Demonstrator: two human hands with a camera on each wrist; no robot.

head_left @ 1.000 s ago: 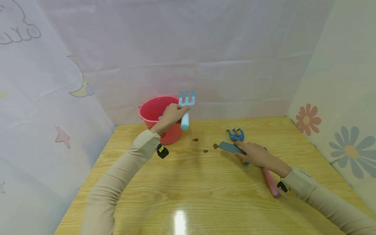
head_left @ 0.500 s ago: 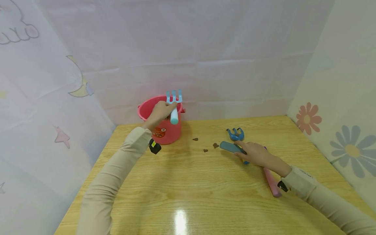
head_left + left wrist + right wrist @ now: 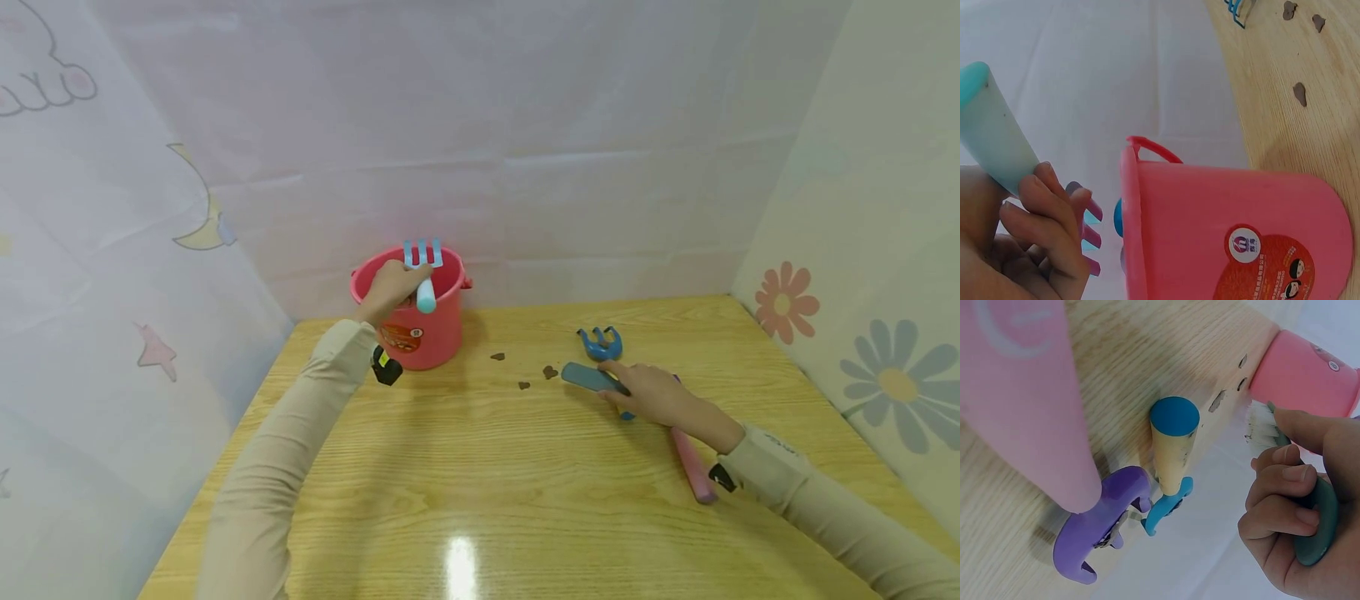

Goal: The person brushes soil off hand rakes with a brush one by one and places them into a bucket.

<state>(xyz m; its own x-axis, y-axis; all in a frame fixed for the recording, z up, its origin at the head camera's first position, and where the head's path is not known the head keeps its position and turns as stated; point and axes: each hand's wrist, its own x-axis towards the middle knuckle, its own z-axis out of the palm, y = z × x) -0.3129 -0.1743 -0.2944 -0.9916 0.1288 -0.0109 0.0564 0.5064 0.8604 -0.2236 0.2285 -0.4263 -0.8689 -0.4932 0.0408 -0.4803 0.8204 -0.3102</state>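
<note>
My left hand is above the pink bucket and grips a small toy rake with pale blue prongs and a whitish handle. In the left wrist view, purple prongs show just beyond that hand's fingers, and a blue round thing peeks over the bucket's rim. My right hand holds a green-handled brush low over the table, its pale bristles facing the bucket. Most of the bucket's inside is hidden.
Several brown flakes lie on the wooden table. A blue rake with a cream handle and a purple rake with a pink handle lie at the right. Patterned cloth walls surround the back and sides.
My left hand has carried the pale blue rake leftward, from beside the bucket's right rim to over its opening. The right hand and brush stay in place.
</note>
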